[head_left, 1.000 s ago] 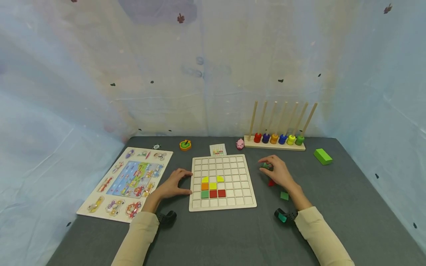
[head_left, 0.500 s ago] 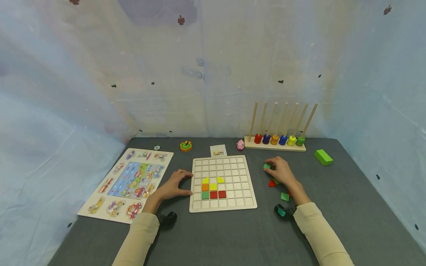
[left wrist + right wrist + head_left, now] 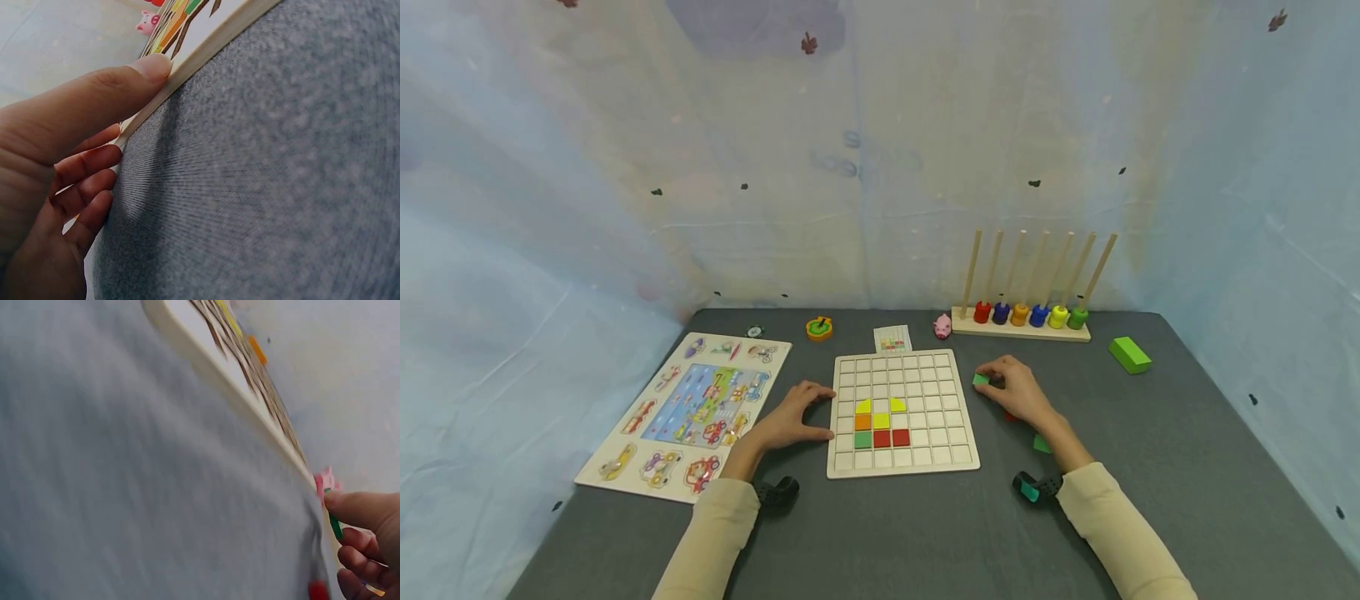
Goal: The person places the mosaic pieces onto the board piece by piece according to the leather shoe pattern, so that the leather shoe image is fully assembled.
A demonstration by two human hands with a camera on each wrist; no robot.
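Observation:
A wooden grid board point(image 3: 937, 454) lies flat on the table, with yellow, orange, green and red tiles in some of its cells. At the board's left edge rests my left hand point(image 3: 788, 418), thumb and fingers spread apart; the left wrist view shows the thumb point(image 3: 153, 67) on the rim. Between thumb and fingertips my right hand point(image 3: 1021, 393) pinches a green square tile point(image 3: 981, 379), just right of the board. Below that hand lie a red tile point(image 3: 1011, 416), partly hidden, and another green tile point(image 3: 1041, 443).
A small pattern card point(image 3: 892, 339) touches the board's far edge. Behind stand a pink pig figure point(image 3: 942, 326), a peg stacker point(image 3: 1022, 329) with coloured beads and an orange-green toy point(image 3: 818, 328). A vehicle picture puzzle point(image 3: 625, 454) lies left, a green block point(image 3: 1129, 355) right.
My right hand has taken hold of a green tile from the loose pieces and moved left with it toward the board. The left hand stays at the board's edge.

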